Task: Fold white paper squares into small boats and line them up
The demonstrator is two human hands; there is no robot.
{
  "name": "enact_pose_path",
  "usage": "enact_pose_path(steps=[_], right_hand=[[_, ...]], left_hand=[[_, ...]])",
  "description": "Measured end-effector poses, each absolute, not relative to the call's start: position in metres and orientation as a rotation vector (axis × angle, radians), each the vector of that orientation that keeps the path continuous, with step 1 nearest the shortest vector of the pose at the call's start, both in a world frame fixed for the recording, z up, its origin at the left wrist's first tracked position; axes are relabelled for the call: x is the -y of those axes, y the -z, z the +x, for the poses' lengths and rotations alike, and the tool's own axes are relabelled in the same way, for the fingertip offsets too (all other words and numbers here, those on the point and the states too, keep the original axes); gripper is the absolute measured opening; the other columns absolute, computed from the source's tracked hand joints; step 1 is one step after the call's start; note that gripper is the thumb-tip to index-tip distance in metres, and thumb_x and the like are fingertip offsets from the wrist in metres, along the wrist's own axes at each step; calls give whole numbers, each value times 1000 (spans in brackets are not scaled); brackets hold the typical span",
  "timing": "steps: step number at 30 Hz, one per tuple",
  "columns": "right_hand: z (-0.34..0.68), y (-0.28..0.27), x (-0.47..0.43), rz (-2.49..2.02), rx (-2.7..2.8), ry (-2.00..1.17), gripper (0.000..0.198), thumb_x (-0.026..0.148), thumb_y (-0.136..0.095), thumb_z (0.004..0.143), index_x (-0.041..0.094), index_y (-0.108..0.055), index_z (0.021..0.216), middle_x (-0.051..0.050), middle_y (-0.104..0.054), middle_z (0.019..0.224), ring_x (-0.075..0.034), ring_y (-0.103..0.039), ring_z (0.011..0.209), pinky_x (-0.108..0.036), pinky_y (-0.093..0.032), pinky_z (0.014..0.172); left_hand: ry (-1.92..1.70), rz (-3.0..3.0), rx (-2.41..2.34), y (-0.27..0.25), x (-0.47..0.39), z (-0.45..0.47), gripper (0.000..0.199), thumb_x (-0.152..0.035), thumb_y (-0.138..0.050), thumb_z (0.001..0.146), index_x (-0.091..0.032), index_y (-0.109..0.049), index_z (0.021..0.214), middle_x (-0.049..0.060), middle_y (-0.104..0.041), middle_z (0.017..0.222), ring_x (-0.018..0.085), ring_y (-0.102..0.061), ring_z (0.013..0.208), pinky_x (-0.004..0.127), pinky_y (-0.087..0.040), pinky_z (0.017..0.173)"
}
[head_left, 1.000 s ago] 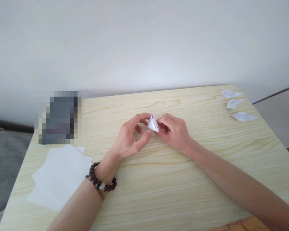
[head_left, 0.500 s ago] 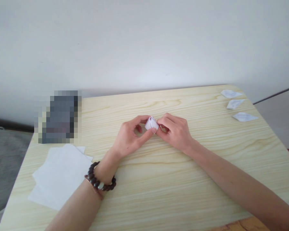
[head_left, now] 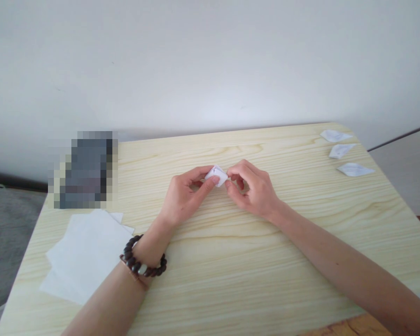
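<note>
A small folded piece of white paper (head_left: 221, 175), diamond-shaped with layered edges, is held above the middle of the table. My left hand (head_left: 189, 193) pinches it, thumb on the near face and fingers behind, where they are partly hidden. At the paper's right corner is my right hand (head_left: 254, 189), thumb and forefinger curled with a small gap between their tips. Whether the forefinger tip still touches that corner I cannot tell. Three folded white paper pieces (head_left: 356, 169), pointed at the ends, lie in a column at the table's far right.
Several loose sheets of white paper (head_left: 87, 252) overlap at the left of the pale wood-grain table (head_left: 231, 270). Behind them lies a dark, pixelated flat object (head_left: 86, 172). A white wall (head_left: 210, 65) rises along the table's back edge.
The right thumb and forefinger have parted from their pinch at the folded paper's right corner. The left hand has shifted slightly left with the paper and tilted it a little.
</note>
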State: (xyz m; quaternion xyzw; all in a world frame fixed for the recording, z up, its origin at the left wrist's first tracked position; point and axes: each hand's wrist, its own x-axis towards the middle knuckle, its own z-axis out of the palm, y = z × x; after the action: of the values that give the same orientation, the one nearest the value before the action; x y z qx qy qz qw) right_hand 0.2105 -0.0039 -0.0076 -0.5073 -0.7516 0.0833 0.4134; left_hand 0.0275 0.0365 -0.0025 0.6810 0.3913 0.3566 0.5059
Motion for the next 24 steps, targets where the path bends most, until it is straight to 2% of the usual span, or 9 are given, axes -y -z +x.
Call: enact_pose_path(steps=[4,9,13,16,18,21,24], right_hand=[[211,6,4,-1242,1799,-316,16,22,-55,85,21,-55,101,-1,-62,94,-6,-51,53,-22,-42,52],[210,6,3,-1207,1838,-313,10,26,-57,89,20,-60,96,-3,-66,96,-6,-55,57,-21,-45,53],[211,7,2,-1193,1849,-349,11,28,-58,89,21,-60,98,-3,-68,96,-7,-57,59,-21,-46,54],[212,6,2,-1174,1839,-374,11,27,-56,89,21,-59,98,-2,-69,94,-8,-58,61,-21,-47,55],[212,6,2,-1167,1843,-383,15,26,-56,88,21,-58,102,-2,-69,92,-8,-59,60,-22,-48,55],[212,6,4,-1187,1862,-369,21,23,-57,85,22,-55,105,-1,-69,90,-9,-58,58,-22,-48,56],[212,7,4,-1233,1867,-302,12,21,-56,85,21,-56,97,1,-67,82,-8,-56,55,-21,-44,54]], left_hand=[[-865,1710,-983,3,-36,29,33,-41,-67,82,-18,-71,105,7,-74,102,20,-69,89,31,-55,79],[-960,1820,-894,3,-38,27,21,-33,-69,82,-22,-75,99,5,-73,102,19,-67,95,26,-56,75],[-1016,1785,-930,3,-39,27,19,-32,-71,80,-23,-76,95,4,-72,99,17,-67,90,24,-57,71],[-985,1622,-963,2,-39,27,24,-35,-73,77,-19,-75,94,5,-74,91,17,-68,79,26,-58,69],[-986,1500,-958,1,-39,28,32,-38,-74,76,-17,-72,101,5,-74,87,16,-68,71,27,-59,65],[-976,1419,-883,0,-39,29,43,-39,-75,75,-18,-66,112,5,-73,91,16,-70,76,27,-60,64],[-890,1444,-830,1,-37,29,42,-38,-72,78,-19,-65,115,6,-72,94,16,-70,77,26,-61,66]])
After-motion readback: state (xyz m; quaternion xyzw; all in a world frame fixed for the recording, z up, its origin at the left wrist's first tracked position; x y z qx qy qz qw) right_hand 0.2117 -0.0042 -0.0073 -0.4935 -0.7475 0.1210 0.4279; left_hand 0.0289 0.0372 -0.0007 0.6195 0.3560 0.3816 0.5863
